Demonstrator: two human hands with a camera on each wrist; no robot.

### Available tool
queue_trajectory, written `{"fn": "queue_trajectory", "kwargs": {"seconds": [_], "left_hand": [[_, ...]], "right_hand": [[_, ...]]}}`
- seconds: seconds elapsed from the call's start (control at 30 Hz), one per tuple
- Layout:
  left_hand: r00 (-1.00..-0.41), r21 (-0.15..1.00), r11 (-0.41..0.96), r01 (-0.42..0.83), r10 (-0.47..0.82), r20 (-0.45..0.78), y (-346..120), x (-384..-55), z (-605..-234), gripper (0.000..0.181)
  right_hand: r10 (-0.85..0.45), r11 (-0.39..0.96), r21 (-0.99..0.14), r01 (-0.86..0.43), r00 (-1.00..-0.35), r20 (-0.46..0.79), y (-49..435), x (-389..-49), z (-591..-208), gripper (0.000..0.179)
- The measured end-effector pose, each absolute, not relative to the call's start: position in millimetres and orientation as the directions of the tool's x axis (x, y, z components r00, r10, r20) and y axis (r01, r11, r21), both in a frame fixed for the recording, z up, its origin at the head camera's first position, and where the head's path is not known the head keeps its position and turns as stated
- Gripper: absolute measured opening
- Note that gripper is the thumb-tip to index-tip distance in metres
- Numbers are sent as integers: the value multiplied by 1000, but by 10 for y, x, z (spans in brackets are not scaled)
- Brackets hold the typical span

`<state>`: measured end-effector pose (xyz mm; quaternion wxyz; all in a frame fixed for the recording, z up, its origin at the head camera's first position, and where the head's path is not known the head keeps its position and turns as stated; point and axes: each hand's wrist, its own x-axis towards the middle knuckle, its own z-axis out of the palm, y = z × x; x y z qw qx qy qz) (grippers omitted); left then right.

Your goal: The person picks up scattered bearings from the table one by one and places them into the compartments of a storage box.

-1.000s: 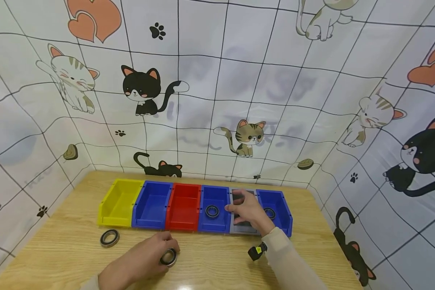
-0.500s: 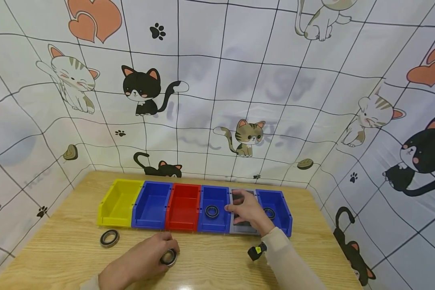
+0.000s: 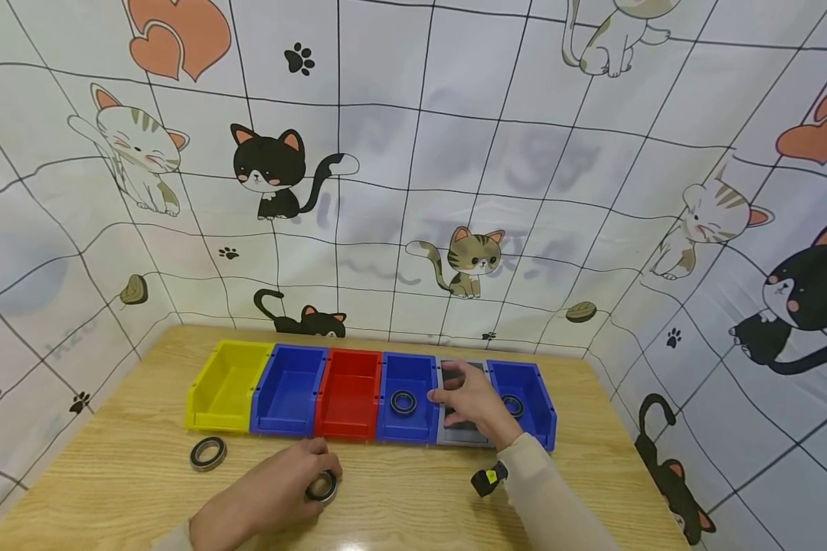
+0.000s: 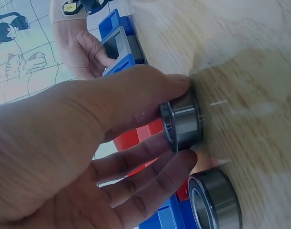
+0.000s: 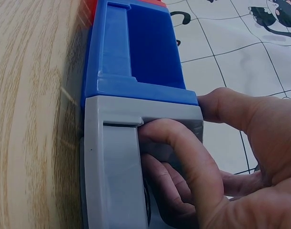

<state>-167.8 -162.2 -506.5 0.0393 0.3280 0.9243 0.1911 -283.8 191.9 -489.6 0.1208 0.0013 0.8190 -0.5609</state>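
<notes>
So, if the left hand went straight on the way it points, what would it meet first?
Probably the front wall of the red bin, since the left hand angles forward and rightward towards it in the head view; depth is hard to judge.

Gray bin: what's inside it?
The right hand has its fingers in the gray bin; beside them, a thin dark curved edge shows. What that edge belongs to can't be told; the hand and front wall hide much of the floor.
</notes>
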Motion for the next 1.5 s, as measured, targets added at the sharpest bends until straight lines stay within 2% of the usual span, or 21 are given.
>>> {"fn": "queue_trajectory", "kwargs": {"seconds": [0.23,0.4,0.87,1.27,1.5], "left_hand": [[-828,395,746,537,555,78,-1563,-1705,-4994,33],[-835,375,752,541,532,139,-1513,-1765,-4926,36],[-799,268,761,591,506,324,-1374,-2110,-4792,35],[-850,275,812,514,441,287,-1162,-2396,-4841,35],[-832,248,807,535,455,317,-1129,-2570,-4981,34]], "right_hand": [[-132,377,-917,133,-972,-195,1925,-2839,-4916,80],[-135,376,-918,126,-973,-189,1930,-2844,-4918,80],[-138,384,-915,124,-972,-189,1927,-2859,-4924,80],[-129,382,-914,137,-971,-199,1940,-2847,-4947,80],[-131,383,-914,132,-972,-196,1930,-2859,-4942,79]]}}
